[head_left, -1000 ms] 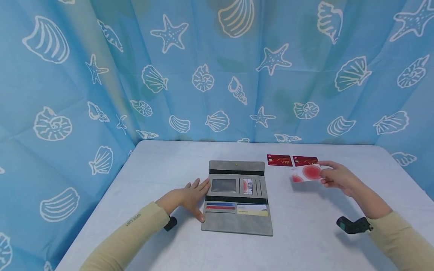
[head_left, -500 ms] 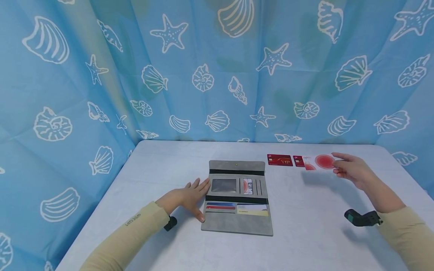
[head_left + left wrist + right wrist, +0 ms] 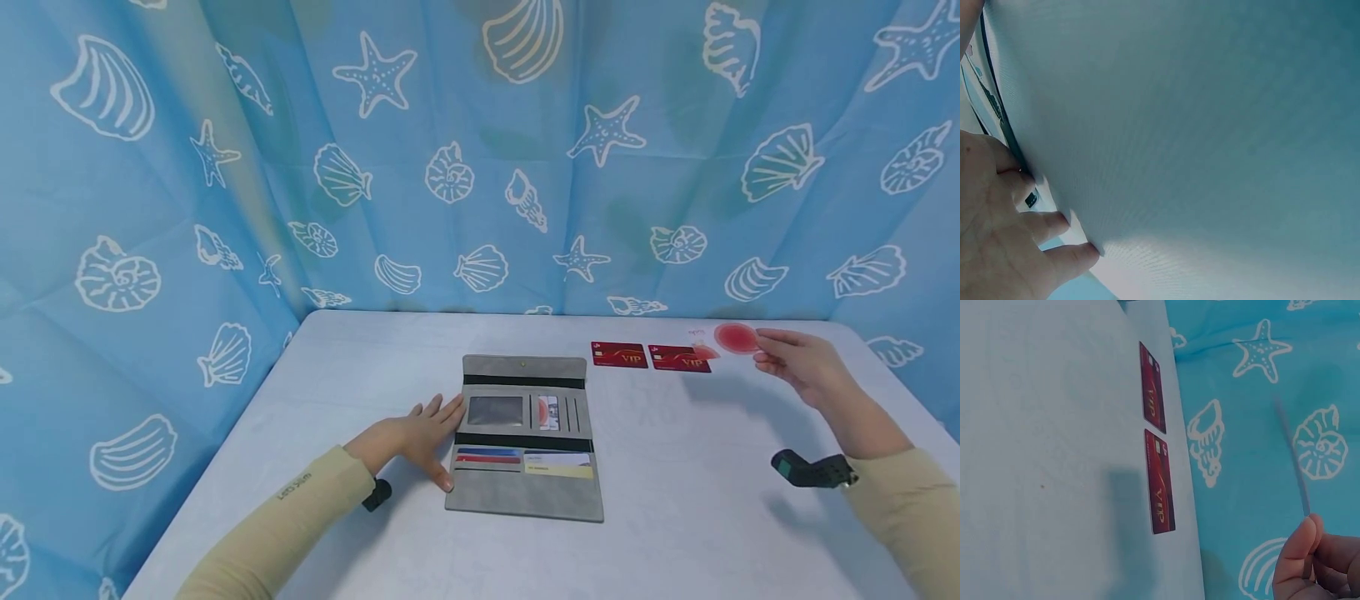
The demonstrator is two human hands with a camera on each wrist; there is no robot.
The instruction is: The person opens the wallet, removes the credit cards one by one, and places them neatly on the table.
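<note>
My right hand (image 3: 804, 365) pinches a white card with red circles (image 3: 735, 339) by its right end, above the far right of the table. In the right wrist view the card (image 3: 1294, 459) appears nearly edge-on between thumb and finger. Two dark red VIP cards, a left one (image 3: 618, 354) and a right one (image 3: 667, 357), lie side by side below and left of it. My left hand (image 3: 416, 435) rests with spread fingers at the left edge of an unfolded grey wallet (image 3: 525, 502). Several cards show in the wallet's slots, among them a red-and-white one (image 3: 548, 413).
The white-covered table (image 3: 337, 350) ends at a blue curtain (image 3: 420, 208) printed with shells and starfish. A dark wrist camera (image 3: 813, 469) sticks out from the right sleeve, and another (image 3: 377, 495) sits at the left wrist.
My right hand has carried the white card to the right and away from me, uncovering most of the right VIP card. The left hand and wallet have stayed in place.
</note>
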